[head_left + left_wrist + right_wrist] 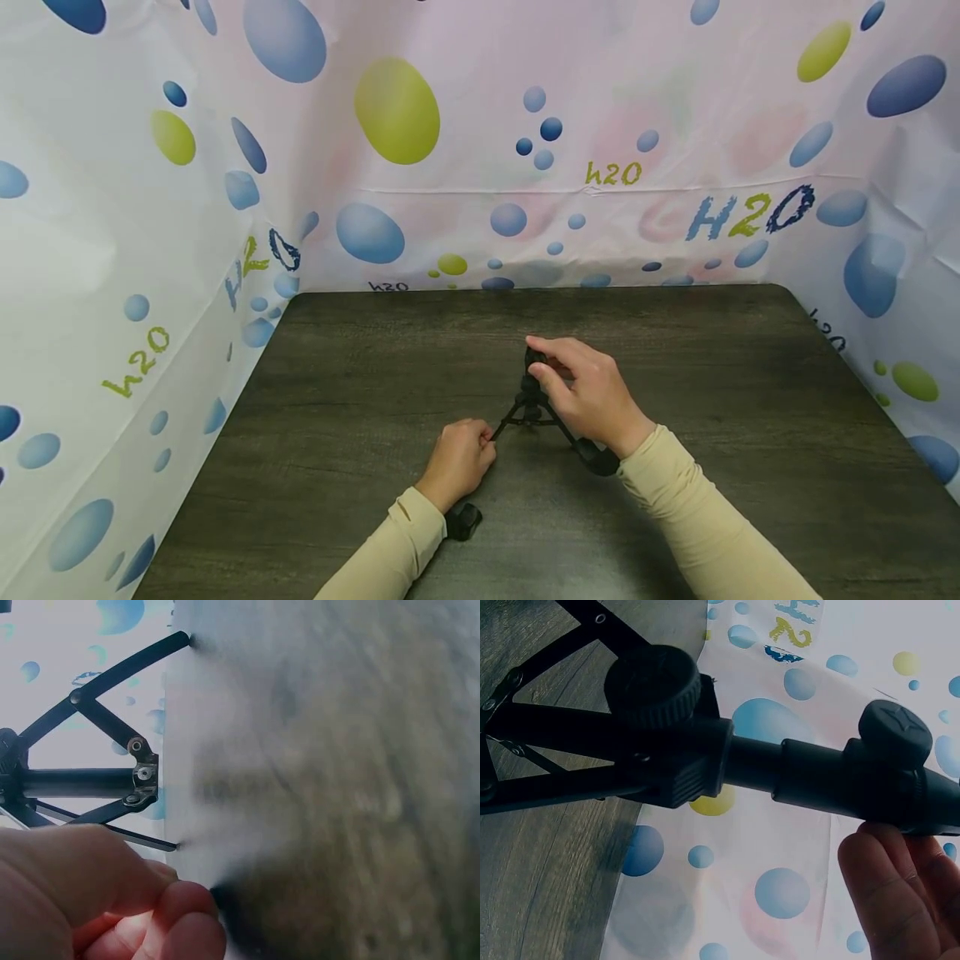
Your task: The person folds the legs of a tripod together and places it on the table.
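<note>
A small black tripod [530,397] stands upright on the dark table with its legs spread. My left hand [456,460] pinches the lower part of one leg, low over the tabletop. In the left wrist view, fingertips [187,900] cover that leg's end, while two other legs and the hinged braces [109,724] show. Up at the tripod's head, my right hand [588,392] holds it between thumb and fingers. The right wrist view shows a ribbed knob [652,686] on the body and a smaller knob [895,733] near the top, with fingers [889,889] against the head.
The dark wood-grain table [360,358] reaches back to a white sheet [465,150] printed with blue and green bubbles, which also hangs along both sides. A black wrist camera [463,522] sits by the left cuff, and a black device [597,458] under the right wrist.
</note>
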A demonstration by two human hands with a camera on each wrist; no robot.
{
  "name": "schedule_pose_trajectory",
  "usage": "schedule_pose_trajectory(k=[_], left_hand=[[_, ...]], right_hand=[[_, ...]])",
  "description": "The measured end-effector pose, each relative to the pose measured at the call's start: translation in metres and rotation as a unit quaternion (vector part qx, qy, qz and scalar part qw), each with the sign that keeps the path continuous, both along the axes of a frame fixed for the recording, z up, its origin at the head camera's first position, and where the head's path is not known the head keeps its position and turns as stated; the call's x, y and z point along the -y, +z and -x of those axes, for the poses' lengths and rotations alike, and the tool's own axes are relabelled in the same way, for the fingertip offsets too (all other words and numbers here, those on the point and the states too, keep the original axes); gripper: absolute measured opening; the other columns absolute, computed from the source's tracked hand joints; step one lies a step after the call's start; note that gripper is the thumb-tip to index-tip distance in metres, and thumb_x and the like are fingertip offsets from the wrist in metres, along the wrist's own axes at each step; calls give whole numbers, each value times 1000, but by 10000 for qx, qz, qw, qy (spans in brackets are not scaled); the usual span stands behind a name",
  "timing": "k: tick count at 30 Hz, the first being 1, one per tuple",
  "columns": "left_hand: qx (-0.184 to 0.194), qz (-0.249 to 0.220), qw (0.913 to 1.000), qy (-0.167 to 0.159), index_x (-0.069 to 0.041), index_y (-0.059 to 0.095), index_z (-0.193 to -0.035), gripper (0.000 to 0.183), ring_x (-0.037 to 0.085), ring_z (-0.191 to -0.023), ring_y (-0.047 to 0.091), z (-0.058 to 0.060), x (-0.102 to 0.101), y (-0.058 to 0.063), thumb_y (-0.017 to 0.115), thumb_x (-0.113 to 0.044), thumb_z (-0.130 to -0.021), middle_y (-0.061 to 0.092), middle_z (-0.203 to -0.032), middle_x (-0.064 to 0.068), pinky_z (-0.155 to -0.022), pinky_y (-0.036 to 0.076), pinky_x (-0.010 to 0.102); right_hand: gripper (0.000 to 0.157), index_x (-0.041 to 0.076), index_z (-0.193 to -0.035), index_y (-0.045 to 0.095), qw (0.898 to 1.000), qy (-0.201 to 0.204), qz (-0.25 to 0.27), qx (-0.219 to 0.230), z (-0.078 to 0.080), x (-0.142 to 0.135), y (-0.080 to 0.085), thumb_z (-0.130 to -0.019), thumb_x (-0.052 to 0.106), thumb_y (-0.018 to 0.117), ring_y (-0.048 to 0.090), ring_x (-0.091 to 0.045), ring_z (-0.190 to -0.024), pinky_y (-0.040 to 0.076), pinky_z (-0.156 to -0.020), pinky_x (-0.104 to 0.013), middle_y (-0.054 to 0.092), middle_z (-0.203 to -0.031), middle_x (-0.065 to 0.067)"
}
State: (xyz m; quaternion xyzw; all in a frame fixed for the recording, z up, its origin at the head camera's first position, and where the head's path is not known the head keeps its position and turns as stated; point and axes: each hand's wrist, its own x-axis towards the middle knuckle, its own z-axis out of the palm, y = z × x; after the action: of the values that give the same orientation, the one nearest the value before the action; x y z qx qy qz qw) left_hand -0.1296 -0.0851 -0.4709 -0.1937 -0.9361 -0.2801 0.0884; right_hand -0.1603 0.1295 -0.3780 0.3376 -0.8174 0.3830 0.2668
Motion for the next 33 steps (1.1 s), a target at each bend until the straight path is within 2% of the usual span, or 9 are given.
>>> schedule_pose_trajectory(k=[27, 33], left_hand=[[139, -271, 9995, 13, -3, 71, -83, 6, 15, -67, 62, 0, -4, -5, 73, 3, -83, 64, -76, 2, -59, 52, 28], [72, -323, 9995, -5, -2, 72, -85, 6, 14, -67, 62, 1, -5, -7, 71, 3, -83, 65, -76, 3, -60, 53, 28]], right_hand=[[36, 0, -129, 65, 9999, 80, 70, -99, -3, 1, -5, -94, 7, 70, 67, -19, -82, 58, -72, -32, 69, -105, -12], [35, -2, -128, 65, 9998, 126, 82, -131, -3, 1, -6, -95, 10, 69, 68, -20, -83, 58, -72, -31, 69, -106, -13]])
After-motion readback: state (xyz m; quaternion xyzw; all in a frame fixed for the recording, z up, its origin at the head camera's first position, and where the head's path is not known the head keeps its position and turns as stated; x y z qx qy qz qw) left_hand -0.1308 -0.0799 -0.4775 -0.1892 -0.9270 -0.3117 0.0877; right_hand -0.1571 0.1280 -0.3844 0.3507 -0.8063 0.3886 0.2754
